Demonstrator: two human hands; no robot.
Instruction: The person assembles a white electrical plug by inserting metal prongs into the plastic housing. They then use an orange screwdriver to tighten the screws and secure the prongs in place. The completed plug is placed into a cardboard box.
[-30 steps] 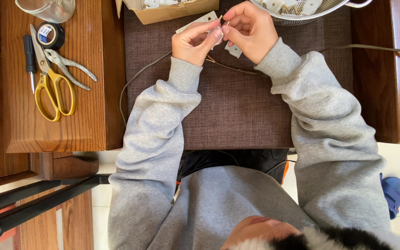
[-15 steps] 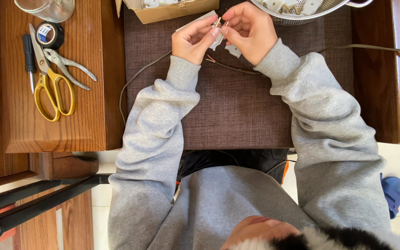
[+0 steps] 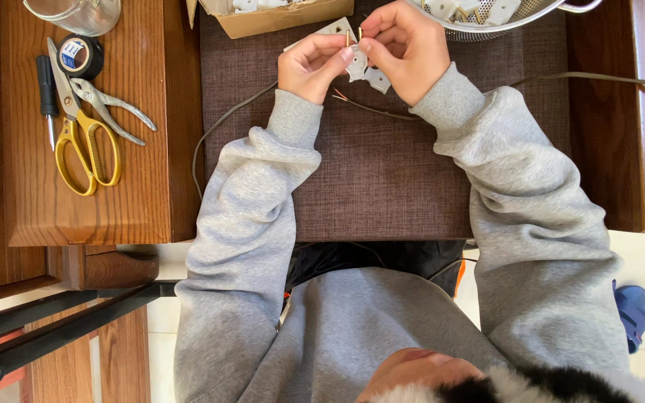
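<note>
My left hand (image 3: 312, 63) and my right hand (image 3: 404, 45) meet at the top middle, over a dark brown woven mat (image 3: 382, 172). Between their fingertips they pinch a small white plastic plug part (image 3: 358, 66) with two brass pins pointing up. A grey cable (image 3: 222, 123) with bared copper ends lies on the mat just under my hands and trails off to the left and right. Both arms wear grey sleeves.
A cardboard box (image 3: 278, 16) and a metal colander (image 3: 498, 19) holding white plastic parts sit at the far edge. On the wooden table at left lie yellow-handled scissors (image 3: 83, 145), pliers (image 3: 110, 108), a screwdriver (image 3: 45, 93), black tape (image 3: 80, 56) and a glass jar (image 3: 76, 11).
My hands stay in the same place; the fingers have shifted slightly on the white plug part, and its brass pins now show upright between them.
</note>
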